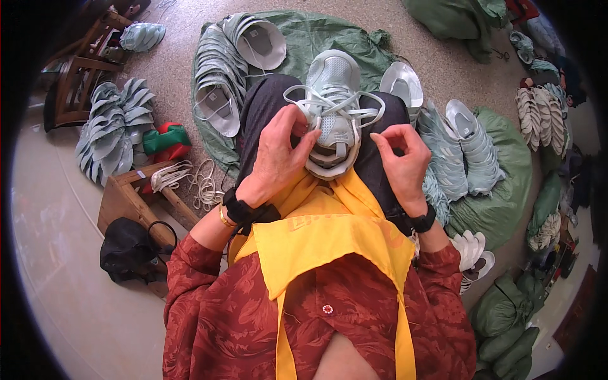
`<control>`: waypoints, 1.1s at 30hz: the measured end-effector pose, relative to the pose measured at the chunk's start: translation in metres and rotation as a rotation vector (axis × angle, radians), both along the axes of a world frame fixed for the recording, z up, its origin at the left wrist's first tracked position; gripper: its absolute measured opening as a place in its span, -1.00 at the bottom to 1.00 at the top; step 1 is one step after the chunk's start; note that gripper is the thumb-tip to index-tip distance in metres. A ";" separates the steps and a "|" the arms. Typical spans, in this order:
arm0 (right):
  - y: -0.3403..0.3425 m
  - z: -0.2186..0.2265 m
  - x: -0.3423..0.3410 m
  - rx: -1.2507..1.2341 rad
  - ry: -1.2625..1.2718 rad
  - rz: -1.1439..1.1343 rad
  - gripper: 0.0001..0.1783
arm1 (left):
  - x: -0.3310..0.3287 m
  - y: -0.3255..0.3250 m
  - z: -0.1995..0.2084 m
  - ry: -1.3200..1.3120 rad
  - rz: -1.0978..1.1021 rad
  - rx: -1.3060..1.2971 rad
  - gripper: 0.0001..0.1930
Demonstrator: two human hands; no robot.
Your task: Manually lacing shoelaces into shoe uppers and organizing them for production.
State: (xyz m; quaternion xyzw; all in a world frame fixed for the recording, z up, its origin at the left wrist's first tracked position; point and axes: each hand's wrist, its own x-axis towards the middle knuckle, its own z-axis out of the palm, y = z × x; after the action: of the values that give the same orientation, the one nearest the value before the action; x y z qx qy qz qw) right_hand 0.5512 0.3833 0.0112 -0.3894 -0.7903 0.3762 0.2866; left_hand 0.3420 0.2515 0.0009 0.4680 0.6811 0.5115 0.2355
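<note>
A pale mint sneaker [334,69] rests on my lap between my knees, toe pointing away from me. Its white shoelace [372,114] crosses the tongue and spreads into a loop on each side. My left hand [278,149] is closed at the sneaker's left side, the thumb against the collar and the curled fingers near the left loop. To the right of the sneaker, apart from it, my right hand [404,158] has thumb and forefinger bent together in a pinch. Anything between those fingertips is too small to make out.
Rows of mint shoe uppers [218,69] lie on a green sheet [304,31] ahead. More stacked uppers [453,149] sit on a green sack [500,202] at right. A wooden stool [126,202] with white laces [171,177] and a black bag [130,250] stands left.
</note>
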 end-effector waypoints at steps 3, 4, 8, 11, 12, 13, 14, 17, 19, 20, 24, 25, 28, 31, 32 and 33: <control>-0.008 0.015 -0.012 0.259 -0.006 0.128 -0.76 | 0.003 -0.001 0.001 0.043 -0.005 0.004 -0.72; -0.007 0.013 -0.017 0.287 -0.030 0.145 -0.74 | 0.003 -0.001 0.002 0.053 -0.003 -0.002 -0.71; -0.006 0.007 -0.025 0.247 -0.113 0.167 -0.72 | 0.006 -0.001 0.001 0.159 0.012 -0.018 -0.74; -0.010 0.005 -0.025 0.181 -0.111 0.114 -0.76 | 0.006 0.000 -0.003 0.283 0.022 0.031 -0.80; -0.009 0.006 -0.025 0.159 -0.104 0.095 -0.77 | 0.006 0.000 -0.003 0.306 0.021 0.029 -0.81; -0.009 0.005 -0.025 0.137 -0.097 0.075 -0.78 | 0.007 0.000 -0.003 0.328 0.019 0.026 -0.82; -0.008 0.005 -0.024 0.135 -0.101 0.071 -0.78 | 0.007 0.001 -0.004 0.338 0.020 0.034 -0.83; -0.006 0.002 -0.023 0.198 -0.125 0.088 -0.78 | 0.006 0.002 -0.004 0.356 0.020 0.050 -0.83; -0.005 0.000 -0.023 0.322 -0.165 0.135 -0.79 | 0.005 0.001 -0.005 0.345 0.011 0.043 -0.82; -0.005 0.001 -0.024 0.403 -0.198 0.181 -0.80 | 0.005 0.001 -0.004 0.346 0.009 0.047 -0.82; -0.005 0.009 -0.029 0.602 -0.403 0.336 -0.85 | 0.004 0.001 -0.005 0.333 0.005 0.055 -0.83; -0.004 0.011 -0.030 0.622 -0.472 0.371 -0.86 | 0.004 0.001 -0.006 0.326 0.009 0.056 -0.83; 0.001 0.015 -0.033 0.669 -0.511 0.392 -0.87 | 0.004 0.001 -0.006 0.306 0.008 0.072 -0.83; 0.006 0.015 -0.036 0.767 -0.386 0.415 -0.87 | 0.004 0.001 -0.005 0.289 0.006 0.068 -0.83; 0.005 0.014 -0.036 0.750 -0.341 0.420 -0.88 | 0.005 0.000 -0.005 0.287 0.005 0.054 -0.83; 0.004 0.013 -0.037 0.730 -0.294 0.423 -0.88 | 0.004 0.000 -0.005 0.286 0.001 0.036 -0.82</control>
State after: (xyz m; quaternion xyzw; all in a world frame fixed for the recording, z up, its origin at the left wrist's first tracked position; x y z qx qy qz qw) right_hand 0.5137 0.3878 0.0247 -0.1419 -0.9660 0.0634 0.2067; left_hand 0.3464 0.2516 -0.0045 0.5399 0.6986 0.4519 0.1270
